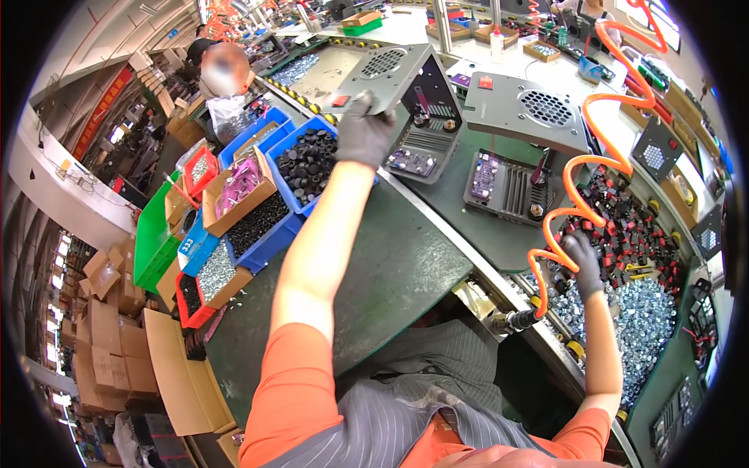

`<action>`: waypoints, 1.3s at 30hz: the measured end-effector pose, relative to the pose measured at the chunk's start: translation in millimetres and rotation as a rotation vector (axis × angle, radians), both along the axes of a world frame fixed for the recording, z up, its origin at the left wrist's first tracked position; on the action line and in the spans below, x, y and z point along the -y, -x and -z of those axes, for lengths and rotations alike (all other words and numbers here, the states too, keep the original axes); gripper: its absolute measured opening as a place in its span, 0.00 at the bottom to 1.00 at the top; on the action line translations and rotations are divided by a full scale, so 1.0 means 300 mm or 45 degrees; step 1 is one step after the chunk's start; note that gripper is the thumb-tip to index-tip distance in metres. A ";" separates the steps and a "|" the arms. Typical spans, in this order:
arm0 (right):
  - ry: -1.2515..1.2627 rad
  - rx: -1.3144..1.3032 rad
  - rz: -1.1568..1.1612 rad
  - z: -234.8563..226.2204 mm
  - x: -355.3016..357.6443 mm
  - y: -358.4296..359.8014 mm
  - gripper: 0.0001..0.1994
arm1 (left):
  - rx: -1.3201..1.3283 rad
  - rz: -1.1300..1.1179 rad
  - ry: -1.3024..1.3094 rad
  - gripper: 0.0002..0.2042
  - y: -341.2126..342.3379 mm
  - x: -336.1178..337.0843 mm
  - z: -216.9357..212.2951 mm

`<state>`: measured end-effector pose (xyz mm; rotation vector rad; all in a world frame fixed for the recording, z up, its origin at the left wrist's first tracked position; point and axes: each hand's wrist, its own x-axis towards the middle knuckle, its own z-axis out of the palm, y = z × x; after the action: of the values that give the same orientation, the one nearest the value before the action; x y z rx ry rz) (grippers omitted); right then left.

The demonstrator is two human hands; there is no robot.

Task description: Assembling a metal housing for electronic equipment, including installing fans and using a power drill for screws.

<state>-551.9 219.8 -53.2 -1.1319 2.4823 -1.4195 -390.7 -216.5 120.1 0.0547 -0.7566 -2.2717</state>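
Observation:
My left hand [364, 134], in a dark grey glove, grips the near left corner of a grey metal casing [406, 74]. The casing stands tilted open, with a round vent in its upper panel and a purple circuit board [411, 161] inside. A second grey casing [530, 109] sits open to its right, also with a vent and a purple board [484, 175]. My right hand [583, 264], gloved too, reaches to the pile of red-and-black switch-like parts [612, 222], beside silvery metal pieces [624, 320]. An orange coiled hose [587, 168] partly covers its fingers, so their grip is unclear.
At left, blue bins hold black knob-like caps [308, 160] and small black screws [259, 224]; a cardboard box holds purple parts [240, 187]. A green crate [156, 242] stands beyond. The hose's metal fitting [515, 320] lies near my lap. Another person [222, 74] is far left.

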 end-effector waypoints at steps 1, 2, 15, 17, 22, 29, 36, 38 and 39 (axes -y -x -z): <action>0.134 0.683 0.161 -0.062 0.019 -0.103 0.17 | 0.025 -0.018 -0.125 0.04 0.069 0.020 0.032; 0.039 0.369 -0.055 0.208 -0.115 0.002 0.17 | -0.001 0.137 -0.116 0.05 0.167 -0.015 0.057; -0.040 0.921 -0.069 -0.061 0.299 -0.148 0.05 | 1.382 -0.452 2.384 0.22 -0.381 -0.150 0.405; -0.065 1.146 0.013 -0.092 0.402 -0.156 0.05 | 1.439 -0.537 2.423 0.21 -0.491 -0.141 0.472; -0.199 0.788 -0.081 -0.043 0.684 -0.138 0.13 | 1.501 -0.641 2.452 0.19 -0.492 -0.145 0.500; -0.526 -0.103 -0.472 -0.073 0.888 -0.059 0.20 | 1.349 -0.554 2.390 0.16 -0.496 -0.089 0.517; -0.422 -0.171 -0.359 -0.177 0.250 -0.075 0.16 | 1.378 -0.557 2.401 0.15 -0.506 -0.075 0.503; -0.325 0.028 0.002 -0.163 -0.050 -0.070 0.17 | 1.393 -0.579 2.433 0.16 -0.482 -0.088 0.496; -0.492 0.036 0.230 -0.155 -0.182 -0.071 0.17 | 1.396 -0.579 2.444 0.16 -0.471 -0.087 0.489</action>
<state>-530.7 274.5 -6.8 -0.8237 2.7311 -0.9145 -249.6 -190.3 -26.6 0.4749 -2.6805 -0.2129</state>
